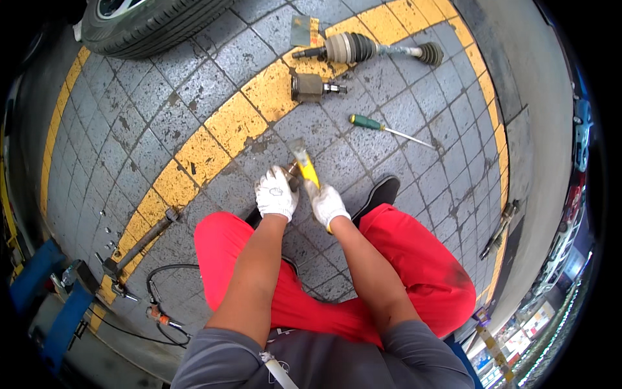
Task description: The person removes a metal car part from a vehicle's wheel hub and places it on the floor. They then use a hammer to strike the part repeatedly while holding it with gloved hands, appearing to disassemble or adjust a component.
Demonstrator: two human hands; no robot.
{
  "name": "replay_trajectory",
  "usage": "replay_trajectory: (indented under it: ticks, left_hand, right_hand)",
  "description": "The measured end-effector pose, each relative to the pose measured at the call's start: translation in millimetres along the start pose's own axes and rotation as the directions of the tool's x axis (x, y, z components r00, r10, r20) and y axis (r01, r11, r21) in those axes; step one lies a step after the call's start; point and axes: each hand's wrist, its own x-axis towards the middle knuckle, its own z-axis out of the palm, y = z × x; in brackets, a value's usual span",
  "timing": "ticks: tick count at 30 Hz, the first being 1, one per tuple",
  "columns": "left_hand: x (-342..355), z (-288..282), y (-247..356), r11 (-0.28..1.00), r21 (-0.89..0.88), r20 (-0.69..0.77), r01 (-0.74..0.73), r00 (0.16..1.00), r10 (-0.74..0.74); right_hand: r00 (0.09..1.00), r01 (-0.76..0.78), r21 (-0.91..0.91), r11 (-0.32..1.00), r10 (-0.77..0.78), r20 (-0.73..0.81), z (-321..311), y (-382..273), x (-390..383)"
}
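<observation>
My left hand [276,192], in a white work glove, is closed around a brownish metal part [293,171], mostly hidden by the glove. Beside it my right hand [327,202], gloved too, grips a yellow-handled tool [307,167] with a flat grey metal head. The head is slightly blurred, so its exact kind is unclear. The tool's head points away from me and its shaft passes close to the metal part; I cannot tell whether they touch. A bit of yellow handle shows below the right glove. Both hands are low between my red-trousered knees.
Ahead on the tiled floor lie a drive axle [353,49] with rubber boots, a metal joint housing [307,87] and a green-handled screwdriver [367,122]. A tyre [152,29] is at far left. A long-handled bar [144,241], an air hose [150,280] and blue lift arms [68,318] are left.
</observation>
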Motion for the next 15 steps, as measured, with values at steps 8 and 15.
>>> replay_trajectory:
  ticks: [8,15]
  left_hand:
    - [-4.1,-10.1,8.4,0.999,-0.012,0.099,0.051,0.994,-0.05]
    - [9.8,-13.5,15.5,0.993,-0.071,0.154,0.092,0.985,-0.081]
  right_hand:
    - [0.995,0.059,0.11,0.992,-0.05,-0.084,-19.4,-16.9,17.5]
    - [0.992,-0.075,0.254,0.964,0.098,-0.078,-34.3,-23.5,66.7]
